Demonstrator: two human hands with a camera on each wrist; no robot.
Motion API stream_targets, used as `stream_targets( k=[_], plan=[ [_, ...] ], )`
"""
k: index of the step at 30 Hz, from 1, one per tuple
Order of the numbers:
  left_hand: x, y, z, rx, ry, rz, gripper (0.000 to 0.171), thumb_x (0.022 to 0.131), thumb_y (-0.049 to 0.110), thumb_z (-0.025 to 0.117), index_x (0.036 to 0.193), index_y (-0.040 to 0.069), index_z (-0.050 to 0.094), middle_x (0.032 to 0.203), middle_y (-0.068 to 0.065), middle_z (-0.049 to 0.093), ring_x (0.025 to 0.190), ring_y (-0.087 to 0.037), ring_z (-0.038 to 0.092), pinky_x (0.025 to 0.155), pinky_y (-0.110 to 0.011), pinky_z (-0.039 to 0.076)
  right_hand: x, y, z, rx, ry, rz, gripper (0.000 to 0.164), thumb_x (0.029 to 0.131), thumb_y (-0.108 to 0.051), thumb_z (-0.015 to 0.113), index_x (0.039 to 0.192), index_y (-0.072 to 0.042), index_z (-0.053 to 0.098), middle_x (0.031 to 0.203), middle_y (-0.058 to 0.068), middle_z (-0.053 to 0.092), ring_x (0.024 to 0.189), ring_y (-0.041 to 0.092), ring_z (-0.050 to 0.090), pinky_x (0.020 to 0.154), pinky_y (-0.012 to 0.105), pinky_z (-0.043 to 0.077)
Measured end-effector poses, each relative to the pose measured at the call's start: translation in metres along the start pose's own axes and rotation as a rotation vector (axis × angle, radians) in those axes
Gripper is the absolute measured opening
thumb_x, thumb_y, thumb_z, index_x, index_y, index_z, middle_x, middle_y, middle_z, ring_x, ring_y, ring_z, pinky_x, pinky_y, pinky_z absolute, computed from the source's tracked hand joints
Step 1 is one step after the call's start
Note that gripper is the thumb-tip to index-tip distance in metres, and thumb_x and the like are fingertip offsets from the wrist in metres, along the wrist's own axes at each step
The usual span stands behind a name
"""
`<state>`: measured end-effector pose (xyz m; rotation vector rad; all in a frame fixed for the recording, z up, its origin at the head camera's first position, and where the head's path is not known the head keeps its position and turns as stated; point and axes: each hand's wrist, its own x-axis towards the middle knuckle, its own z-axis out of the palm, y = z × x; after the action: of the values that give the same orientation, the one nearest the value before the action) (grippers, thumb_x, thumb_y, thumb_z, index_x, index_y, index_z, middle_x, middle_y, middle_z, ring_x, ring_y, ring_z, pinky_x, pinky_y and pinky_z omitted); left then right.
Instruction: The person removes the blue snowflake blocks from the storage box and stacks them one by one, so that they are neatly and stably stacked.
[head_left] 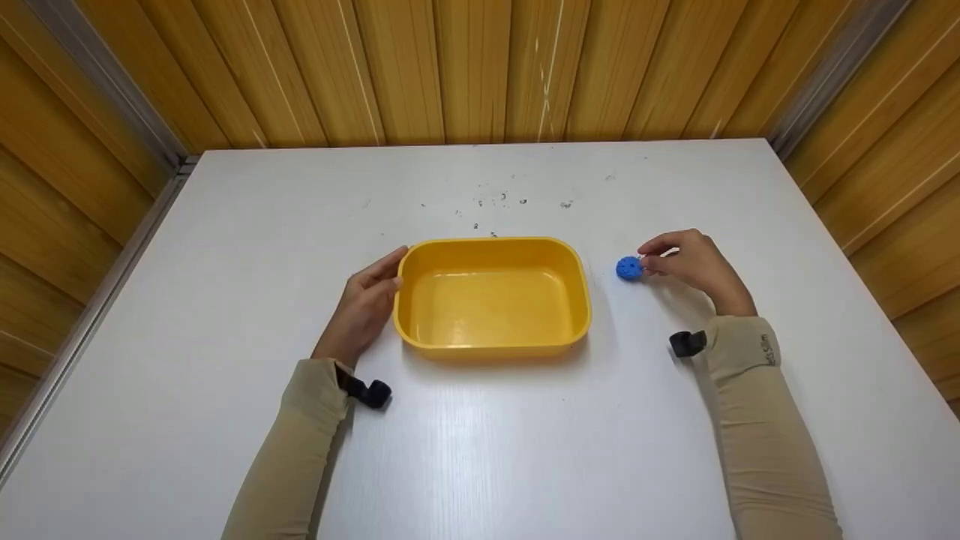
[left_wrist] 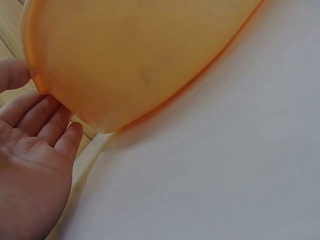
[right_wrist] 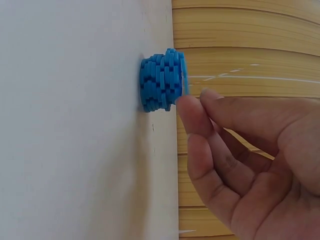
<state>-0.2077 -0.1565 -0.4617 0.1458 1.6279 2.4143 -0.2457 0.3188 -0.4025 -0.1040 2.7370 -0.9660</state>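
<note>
A yellow plastic basin [head_left: 491,347] stands on the white table with nothing inside it. At its left end is my left hand [head_left: 369,300], fingers fairly straight along the outer wall and thumb tip at the rim; the left wrist view has the fingertips against the basin's side [left_wrist: 135,60]. To the right of the basin, a short stack of blue notched plastic discs [right_wrist: 159,82] rests on the table. My right hand [head_left: 694,264] pinches the edge of the topmost blue disc [right_wrist: 184,70] between thumb and forefinger. That disc is tilted slightly off the stack.
The white table [head_left: 465,450] runs back to a wall of yellow wood-patterned panels [head_left: 472,71]. Small dark marks [head_left: 523,201] spot its surface behind the basin. Metal frame posts [head_left: 112,82] border the back corners. A black wrist camera [head_left: 686,343] sits at the right sleeve.
</note>
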Motion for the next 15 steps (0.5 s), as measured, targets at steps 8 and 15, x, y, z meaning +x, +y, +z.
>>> stream_targets(
  k=[8, 15],
  plan=[
    [0.0015, -0.0019, -0.0009, 0.017, 0.008, -0.011, 0.058, 0.100, -0.003, 0.048, 0.157, 0.001, 0.036, 0.165, -0.011, 0.037, 0.154, -0.020, 0.034, 0.125, -0.029, 0.032, -0.0003, -0.0013, 0.0007, -0.001, 0.004, -0.010, 0.032, 0.099, -0.017, 0.063, 0.124, 0.003, 0.070, 0.125, 0.025, 0.067, 0.101, 0.024, 0.067, 0.078, 0.013, 0.049],
    [0.0023, -0.0005, -0.0034, 0.035, 0.039, -0.021, 0.052, 0.107, 0.009, 0.044, 0.158, 0.004, 0.035, 0.164, -0.009, 0.038, 0.152, -0.021, 0.037, 0.123, -0.030, 0.036, -0.0018, -0.0047, 0.0006, 0.008, 0.023, -0.028, 0.041, 0.104, -0.030, 0.057, 0.126, 0.003, 0.068, 0.119, 0.026, 0.070, 0.089, 0.014, 0.070, 0.076, 0.015, 0.050]
  ],
)
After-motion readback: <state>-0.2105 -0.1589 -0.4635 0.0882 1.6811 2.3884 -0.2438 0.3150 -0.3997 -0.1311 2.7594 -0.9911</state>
